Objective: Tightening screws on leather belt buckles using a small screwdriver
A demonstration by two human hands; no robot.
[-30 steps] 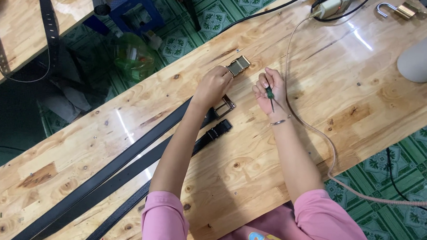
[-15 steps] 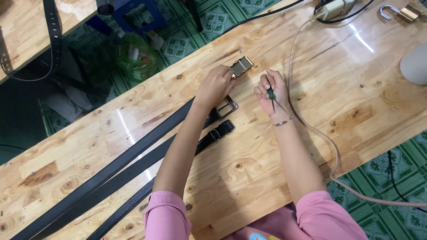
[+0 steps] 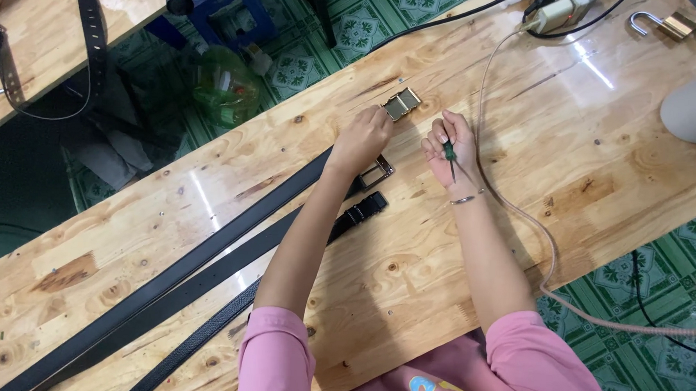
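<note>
Black belts (image 3: 204, 267) laid slantwise along the wooden table (image 3: 518, 250), running up from the lower left, one ending in a silver frame buckle (image 3: 376, 173). Left hand (image 3: 362, 137) pressed down at that belt end, fingers curled loosely, fingertips just beside a brass buckle (image 3: 401, 104); whether actually pinching the brass buckle, cannot tell. Best done with the belt end pinned flat and the brass piece kept square, not tilted. Right hand (image 3: 449, 149) closed round a small green-handled screwdriver (image 3: 450, 155), shaft pointing back toward the wrist, thumb and fingers wrapped tight. Better with the tip turned toward the buckle before any pressing. Pink cable (image 3: 519, 215) lying close by, worth keeping clear of the wrist.
</note>
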